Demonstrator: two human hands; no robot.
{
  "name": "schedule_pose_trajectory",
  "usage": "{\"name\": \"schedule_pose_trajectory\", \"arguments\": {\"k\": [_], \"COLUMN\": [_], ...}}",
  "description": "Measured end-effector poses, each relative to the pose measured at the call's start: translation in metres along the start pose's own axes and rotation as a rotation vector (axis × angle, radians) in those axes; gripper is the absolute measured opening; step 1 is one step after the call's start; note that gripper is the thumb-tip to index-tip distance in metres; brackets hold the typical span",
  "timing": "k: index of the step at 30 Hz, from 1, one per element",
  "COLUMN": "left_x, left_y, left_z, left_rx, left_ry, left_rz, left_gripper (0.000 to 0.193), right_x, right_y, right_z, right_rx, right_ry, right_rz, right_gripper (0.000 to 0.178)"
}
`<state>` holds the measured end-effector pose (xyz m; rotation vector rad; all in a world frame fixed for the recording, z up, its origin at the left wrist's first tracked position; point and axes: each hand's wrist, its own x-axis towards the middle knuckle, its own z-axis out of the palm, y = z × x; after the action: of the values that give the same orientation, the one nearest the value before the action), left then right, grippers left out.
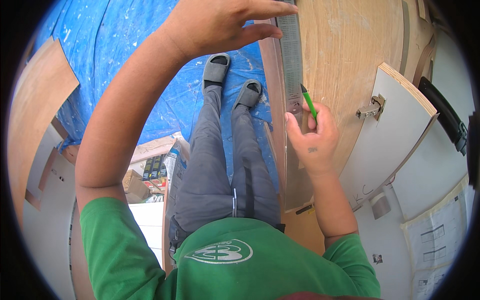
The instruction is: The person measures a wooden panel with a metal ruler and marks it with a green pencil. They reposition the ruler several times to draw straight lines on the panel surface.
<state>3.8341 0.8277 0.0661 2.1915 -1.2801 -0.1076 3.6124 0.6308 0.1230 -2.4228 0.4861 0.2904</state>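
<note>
A long metal ruler (291, 60) lies lengthwise along the edge of a light wooden board (345, 55). At its far end is my left hand (225, 25), with thumb and fingers stretched apart over the ruler. Some of that hand is cut off by the top of the picture. My right hand (318, 137) is closed around a slim green pen (310, 104) with a black end. The black end points away from me and meets the ruler's right edge. My right thumb sticks out beside the ruler's near part.
To the right, a white panel (385, 120) carries a metal hinge (371, 107). Drawing sheets (435, 240) lie at the lower right. A blue tarp (130, 55) covers the floor under my feet. Curved wooden sheets (42, 105) stand at the left, near a box (134, 186).
</note>
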Motion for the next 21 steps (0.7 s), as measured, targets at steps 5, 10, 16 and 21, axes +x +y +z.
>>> {"name": "schedule_pose_trajectory", "arguments": {"k": [5, 10, 16, 21], "left_x": [0.0012, 0.0007, 0.0005, -0.0002], "left_y": [0.0024, 0.0024, 0.0041, 0.0032], "left_z": [-0.0028, -0.0015, -0.0016, -0.0005], "left_rx": [-0.014, 0.042, 0.011, 0.023], "left_ry": [-0.016, -0.027, -0.031, -0.025], "left_rz": [-0.011, -0.004, -0.022, -0.020], "left_gripper": [0.049, 0.052, 0.052, 0.052], "right_x": [-0.0004, -0.0016, -0.0030, -0.0037], "right_y": [0.0004, -0.0030, -0.0017, -0.0030], "right_z": [0.0019, 0.0014, 0.0040, 0.0051], "right_rx": [-0.029, -0.078, -0.067, -0.038], "right_ry": [0.022, 0.001, 0.018, 0.026], "right_rz": [-0.028, 0.013, 0.011, 0.025], "right_gripper": [0.040, 0.041, 0.039, 0.036]}}
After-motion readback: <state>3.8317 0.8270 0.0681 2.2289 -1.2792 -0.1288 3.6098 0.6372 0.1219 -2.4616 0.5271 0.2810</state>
